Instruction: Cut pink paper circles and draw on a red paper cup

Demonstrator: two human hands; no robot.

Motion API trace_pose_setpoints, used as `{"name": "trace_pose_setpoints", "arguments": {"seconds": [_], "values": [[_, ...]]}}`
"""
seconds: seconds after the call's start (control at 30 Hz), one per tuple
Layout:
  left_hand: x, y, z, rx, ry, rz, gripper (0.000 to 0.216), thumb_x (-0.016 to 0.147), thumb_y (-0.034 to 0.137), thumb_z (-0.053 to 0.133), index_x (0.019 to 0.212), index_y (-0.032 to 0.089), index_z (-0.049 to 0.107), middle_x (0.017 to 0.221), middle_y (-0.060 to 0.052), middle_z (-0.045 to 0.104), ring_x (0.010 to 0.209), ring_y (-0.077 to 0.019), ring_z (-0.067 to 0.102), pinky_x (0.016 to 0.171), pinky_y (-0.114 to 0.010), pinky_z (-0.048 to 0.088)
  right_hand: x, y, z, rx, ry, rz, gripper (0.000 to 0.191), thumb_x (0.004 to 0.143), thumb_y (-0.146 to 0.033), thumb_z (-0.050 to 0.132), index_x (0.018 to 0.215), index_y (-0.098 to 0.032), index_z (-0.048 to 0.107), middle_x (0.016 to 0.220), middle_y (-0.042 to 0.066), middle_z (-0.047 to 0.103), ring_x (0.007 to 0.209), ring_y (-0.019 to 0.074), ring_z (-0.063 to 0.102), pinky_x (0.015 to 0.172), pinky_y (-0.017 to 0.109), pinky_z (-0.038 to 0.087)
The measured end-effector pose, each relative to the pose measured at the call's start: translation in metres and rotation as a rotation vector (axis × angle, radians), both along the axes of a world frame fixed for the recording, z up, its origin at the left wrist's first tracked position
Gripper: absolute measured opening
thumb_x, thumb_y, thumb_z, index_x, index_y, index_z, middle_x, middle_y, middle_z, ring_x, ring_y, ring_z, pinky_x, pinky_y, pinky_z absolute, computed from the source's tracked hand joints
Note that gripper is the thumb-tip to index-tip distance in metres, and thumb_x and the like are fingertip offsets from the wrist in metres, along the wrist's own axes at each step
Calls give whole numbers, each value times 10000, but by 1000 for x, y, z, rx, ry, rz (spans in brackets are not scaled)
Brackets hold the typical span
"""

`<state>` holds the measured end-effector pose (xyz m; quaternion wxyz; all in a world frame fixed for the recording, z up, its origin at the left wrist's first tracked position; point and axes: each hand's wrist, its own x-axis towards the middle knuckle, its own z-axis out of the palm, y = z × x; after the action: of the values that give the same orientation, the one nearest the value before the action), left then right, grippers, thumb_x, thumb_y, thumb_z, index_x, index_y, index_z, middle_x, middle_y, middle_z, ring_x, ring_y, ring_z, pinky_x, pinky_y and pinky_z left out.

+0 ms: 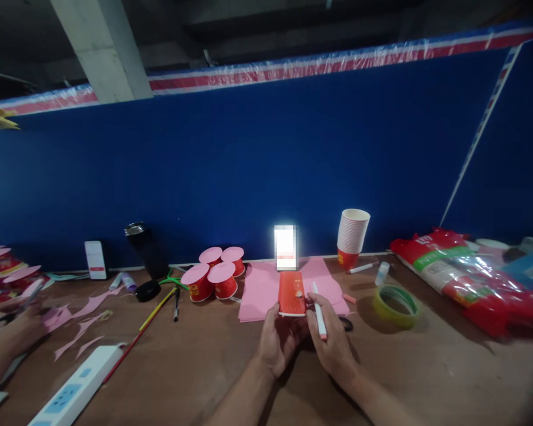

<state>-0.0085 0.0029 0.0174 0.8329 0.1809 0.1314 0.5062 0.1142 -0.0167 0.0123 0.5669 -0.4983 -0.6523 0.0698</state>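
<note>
My left hand (279, 340) is closed around a red paper cup (292, 294), held on its side above the brown table. My right hand (331, 343) grips a white marker with a pink tip (318, 311), its upper end resting against the cup's side. A stack of pink paper sheets (263, 289) lies just beyond the cup. A lit phone (286, 247) stands upright behind it against the blue wall.
Several upturned red cups with pink lids (215, 276) sit left of the sheets. A stack of paper cups (352, 236), a tape roll (396, 306) and red plastic bags (462, 275) lie to the right. A power strip (76, 384), pens and pink scraps are left; another person's hands (9, 337) work there.
</note>
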Motion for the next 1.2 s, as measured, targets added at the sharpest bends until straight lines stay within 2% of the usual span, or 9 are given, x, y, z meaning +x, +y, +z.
{"name": "trace_pose_setpoints", "arguments": {"seconds": [0.13,0.47,0.67,0.93,1.2], "values": [[0,0,0,-16,-13,2,408,866,360,479,1156,97,596,1093,-134,675,924,-218,650,899,-368,466,0,-1,1,-7,-8,-2,272,906,-215,437,1170,-194,500,1098,106,620,1010,226,606,885,387,503],[2,1,1,-10,-9,4,387,868,360,475,1085,77,624,1008,-141,698,879,-205,659,872,-341,478,0,-2,5,-18,-13,-4,246,911,-221,433,1143,-192,505,1098,112,624,1011,227,603,882,395,509],[1,1,1,-21,-5,-4,411,863,372,481,1132,87,605,1058,-143,682,912,-223,651,879,-365,474,1,-1,3,-6,-23,-4,253,910,-225,437,1150,-189,508,1107,115,625,1024,231,599,887,403,508],[0,0,0,1,38,9,398,858,389,487,1077,89,630,1003,-136,697,820,-208,661,857,-375,483,1,-1,2,-5,-5,-6,251,904,-229,444,1143,-191,514,1082,108,636,1001,229,616,875,396,518],[1,1,-1,-6,50,12,437,851,403,493,1134,90,603,1073,-145,678,865,-215,659,872,-368,481,1,-1,5,-2,-30,-16,248,910,-225,443,1146,-185,507,1091,113,631,1025,230,605,882,391,512]]}}
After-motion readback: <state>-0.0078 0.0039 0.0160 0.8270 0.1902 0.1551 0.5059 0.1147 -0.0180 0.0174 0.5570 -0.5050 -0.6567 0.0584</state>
